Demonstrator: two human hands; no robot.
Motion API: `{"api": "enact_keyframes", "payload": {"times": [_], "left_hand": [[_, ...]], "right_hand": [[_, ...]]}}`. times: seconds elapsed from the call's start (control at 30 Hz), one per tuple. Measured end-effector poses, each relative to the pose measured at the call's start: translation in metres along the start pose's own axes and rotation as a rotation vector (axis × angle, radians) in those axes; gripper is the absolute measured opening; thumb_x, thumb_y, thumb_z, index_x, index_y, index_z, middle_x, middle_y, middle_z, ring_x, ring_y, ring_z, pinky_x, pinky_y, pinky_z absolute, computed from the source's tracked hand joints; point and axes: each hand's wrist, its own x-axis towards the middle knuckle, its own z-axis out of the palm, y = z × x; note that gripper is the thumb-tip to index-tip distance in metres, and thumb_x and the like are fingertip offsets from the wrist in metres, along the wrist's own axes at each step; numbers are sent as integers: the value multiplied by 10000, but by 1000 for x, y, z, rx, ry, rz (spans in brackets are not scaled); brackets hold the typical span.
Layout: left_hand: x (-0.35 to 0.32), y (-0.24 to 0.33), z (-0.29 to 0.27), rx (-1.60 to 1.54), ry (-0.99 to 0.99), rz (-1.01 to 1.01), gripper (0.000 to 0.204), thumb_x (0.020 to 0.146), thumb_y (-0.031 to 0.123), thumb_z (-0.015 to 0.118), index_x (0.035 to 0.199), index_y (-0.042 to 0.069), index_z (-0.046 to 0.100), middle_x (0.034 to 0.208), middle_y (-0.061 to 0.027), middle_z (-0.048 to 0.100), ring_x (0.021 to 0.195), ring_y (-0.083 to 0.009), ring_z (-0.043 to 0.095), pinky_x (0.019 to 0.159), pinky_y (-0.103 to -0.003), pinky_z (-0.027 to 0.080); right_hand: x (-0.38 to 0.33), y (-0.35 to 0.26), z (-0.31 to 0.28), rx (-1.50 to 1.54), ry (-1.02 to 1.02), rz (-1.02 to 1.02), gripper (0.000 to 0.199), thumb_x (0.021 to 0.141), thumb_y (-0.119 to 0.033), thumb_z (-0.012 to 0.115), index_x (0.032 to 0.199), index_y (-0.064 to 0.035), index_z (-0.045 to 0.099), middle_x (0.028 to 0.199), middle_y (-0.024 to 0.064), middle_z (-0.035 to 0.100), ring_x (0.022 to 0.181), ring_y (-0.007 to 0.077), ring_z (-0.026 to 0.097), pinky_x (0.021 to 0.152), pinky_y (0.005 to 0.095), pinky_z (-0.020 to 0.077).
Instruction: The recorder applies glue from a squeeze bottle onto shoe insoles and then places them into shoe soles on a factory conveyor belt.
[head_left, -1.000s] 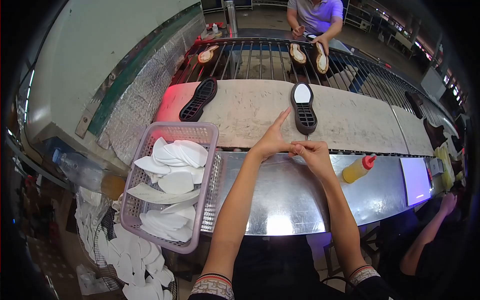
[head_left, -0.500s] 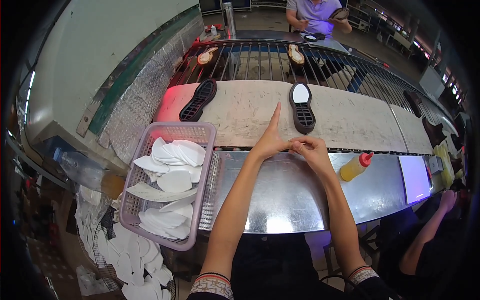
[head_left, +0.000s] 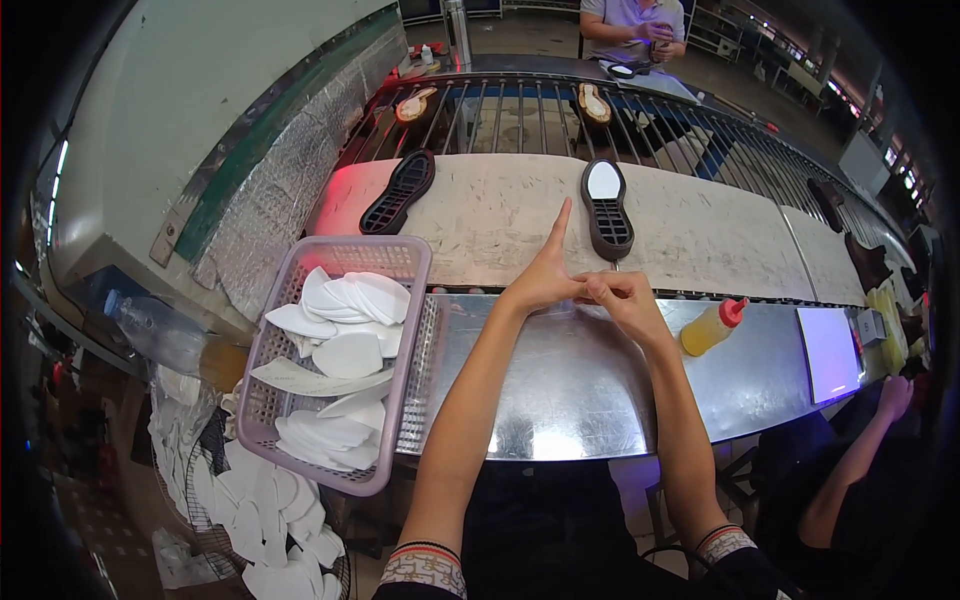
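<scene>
Above the front edge of the belt, my left hand [head_left: 541,283] is open, seen edge-on with its fingers stretched away from me. My right hand [head_left: 622,299] is closed in a pinch at the tip of the left thumb; anything between its fingers is hidden. Just beyond the hands lies a dark shoe sole [head_left: 609,225] with a ribbed grid, a white insert [head_left: 604,181] filling its far end. A second dark sole [head_left: 398,192], without a white insert, rests farther left on the pale belt [head_left: 490,215].
At left, a lilac basket [head_left: 426,290] holds white pads [head_left: 347,355]; more lie in a wire bin [head_left: 190,500] below. A yellow squeeze bottle [head_left: 708,332] with a red cap stands right on the metal table [head_left: 560,400]. Across the rollers, a person [head_left: 635,30] handles a dark object.
My hands keep nearly the same pose, pinched together. The view has shifted slightly. Across the rollers, the other person has brought both hands together around the dark object.
</scene>
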Motion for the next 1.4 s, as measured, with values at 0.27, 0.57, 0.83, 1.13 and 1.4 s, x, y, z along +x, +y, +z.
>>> {"api": "enact_keyframes", "payload": {"times": [0.27,0.57,0.83,1.13,1.4], "left_hand": [[1,6,0,89,54,10,1320,516,119,874,1505,158,0,1515,-209,198,1401,-312,221,1130,-396,235],[-3,6,12,378,285,127,1159,565,223,836,1493,164,144,1504,-207,213,1384,-373,236,1105,-452,258],[-8,3,31,1126,507,613,863,736,315,697,1468,352,243,1556,-152,82,1415,-414,110,1046,-678,151],[-4,-7,41,1392,684,642,718,857,322,577,1465,420,209,1570,-116,23,1421,-422,71,1037,-713,122],[1,-1,69,1343,716,696,714,855,267,563,1453,451,219,1578,-82,1,1434,-383,67,1074,-666,124]], "right_hand": [[-2,-15,0,-260,75,-86,272,865,-201,671,990,40,697,787,92,702,714,108,610,642,237,476],[3,4,1,-34,189,27,245,909,-182,607,963,43,684,831,94,687,735,118,637,662,241,521],[8,9,3,226,267,194,251,893,-116,597,1076,52,560,818,88,655,710,118,630,618,223,533],[6,13,34,462,429,203,235,939,-124,504,1099,42,546,841,50,615,714,93,570,628,232,467],[8,40,34,608,538,210,206,959,-186,502,1022,-4,575,897,38,599,814,107,571,686,253,473]]}}
